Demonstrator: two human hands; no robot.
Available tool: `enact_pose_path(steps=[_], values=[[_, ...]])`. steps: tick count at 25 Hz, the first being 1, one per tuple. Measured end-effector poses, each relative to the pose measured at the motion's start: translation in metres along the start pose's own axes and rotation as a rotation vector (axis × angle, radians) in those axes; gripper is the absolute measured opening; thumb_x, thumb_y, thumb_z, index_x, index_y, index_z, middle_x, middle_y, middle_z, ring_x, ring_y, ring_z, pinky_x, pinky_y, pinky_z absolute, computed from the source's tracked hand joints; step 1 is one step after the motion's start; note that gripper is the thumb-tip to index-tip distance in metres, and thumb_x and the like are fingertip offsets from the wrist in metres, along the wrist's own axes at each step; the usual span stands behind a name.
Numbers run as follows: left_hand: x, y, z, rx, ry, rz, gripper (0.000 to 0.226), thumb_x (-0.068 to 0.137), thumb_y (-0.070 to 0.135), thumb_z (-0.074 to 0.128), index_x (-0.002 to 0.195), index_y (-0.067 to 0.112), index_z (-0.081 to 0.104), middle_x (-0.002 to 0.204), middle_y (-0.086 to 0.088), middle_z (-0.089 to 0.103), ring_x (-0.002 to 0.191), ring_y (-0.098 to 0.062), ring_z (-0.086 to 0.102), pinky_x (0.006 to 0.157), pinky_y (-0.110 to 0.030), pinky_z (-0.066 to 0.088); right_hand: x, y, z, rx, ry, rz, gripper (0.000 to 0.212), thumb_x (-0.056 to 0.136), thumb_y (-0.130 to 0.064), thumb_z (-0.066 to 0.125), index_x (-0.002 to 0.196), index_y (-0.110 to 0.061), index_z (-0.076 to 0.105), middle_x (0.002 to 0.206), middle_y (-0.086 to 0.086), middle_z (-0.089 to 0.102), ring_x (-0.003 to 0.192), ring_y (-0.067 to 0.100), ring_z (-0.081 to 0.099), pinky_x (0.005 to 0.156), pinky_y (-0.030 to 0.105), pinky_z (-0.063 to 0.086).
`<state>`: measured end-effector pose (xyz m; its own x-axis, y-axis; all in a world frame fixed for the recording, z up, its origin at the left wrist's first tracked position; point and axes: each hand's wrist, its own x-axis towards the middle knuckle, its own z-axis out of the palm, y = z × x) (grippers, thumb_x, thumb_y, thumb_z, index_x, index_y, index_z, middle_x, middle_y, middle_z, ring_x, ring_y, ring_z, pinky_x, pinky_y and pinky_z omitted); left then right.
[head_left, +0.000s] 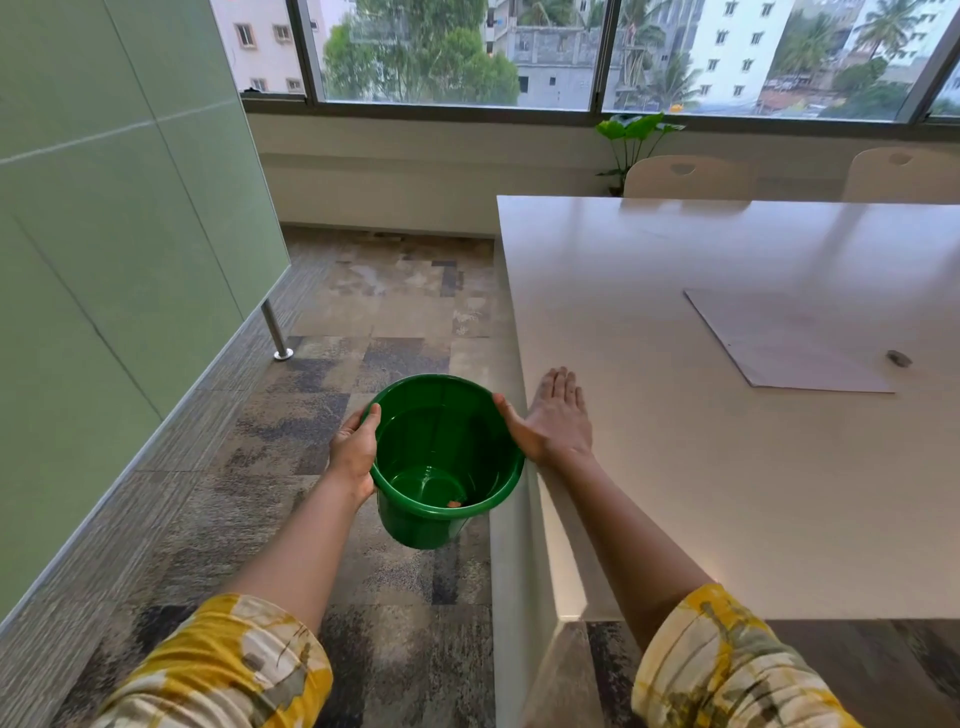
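Green plastic bucket at lower centre of the frame, held clear of the floor, just beside the left edge of the surface. Hidden behind its wall: fingers of the left hand, only thumb and palm showing. Hard to make out: a small orange-brown bit on the bottom inside, and a small grey thing on the paper at right. Cannot tell what either is. Cut off by the bottom edge: both yellow-patterned sleeves. Cut off by the right edge: the surface and the farther of two chairs.

White and glossy, catching light from the window. Paper lying flat toward the right, well apart from the bucket. Pale chairs pushed in at the far side, upper right, with a plant just left of them under the sill. Patchy grey-brown carpet left of centre. Pale green panel filling the upper left, metal post at its lower corner.

Mouth facing up, open to the camera; long axis roughly upright.

Left grip: thumb hooked over the rim at its left side, clamping the wall. Right hand: palm down on the surface at its edge, fingers straight, pressed together and pointing toward the far side, thumb spread out and touching the right side of the rim.
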<state>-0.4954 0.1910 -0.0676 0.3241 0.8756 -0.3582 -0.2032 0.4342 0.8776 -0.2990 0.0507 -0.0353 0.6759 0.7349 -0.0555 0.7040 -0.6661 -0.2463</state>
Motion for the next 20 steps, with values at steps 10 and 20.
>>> enact_pose_path(steps=[10, 20], values=[[0.001, -0.001, 0.001, -0.064, -0.007, -0.008, 0.032, 0.103, 0.017, 0.052, 0.133, 0.009, 0.06, 0.125, -0.022, 0.065, 0.114, -0.042, 0.063, 0.096, -0.06, 0.051, -0.013, -0.095, 0.043, 0.586, -0.208, 0.047, 0.092, 0.099, -0.063, 0.029, 0.154, 0.006, 0.005, 0.163, 0.021, -0.005, 0.152, 0.03, -0.002, 0.122, 0.039, 0.007], [0.002, -0.008, -0.006, -0.068, 0.011, -0.014, 0.028, 0.102, 0.02, 0.055, 0.127, 0.012, 0.065, 0.118, -0.018, 0.069, 0.105, -0.038, 0.068, 0.082, -0.049, 0.058, -0.024, -0.121, 0.067, -0.036, -0.055, -0.231, 0.028, 0.094, -0.028, 0.05, 0.113, -0.009, 0.056, 0.11, 0.012, 0.067, 0.108, 0.033, 0.062, 0.084, 0.041, 0.049]])
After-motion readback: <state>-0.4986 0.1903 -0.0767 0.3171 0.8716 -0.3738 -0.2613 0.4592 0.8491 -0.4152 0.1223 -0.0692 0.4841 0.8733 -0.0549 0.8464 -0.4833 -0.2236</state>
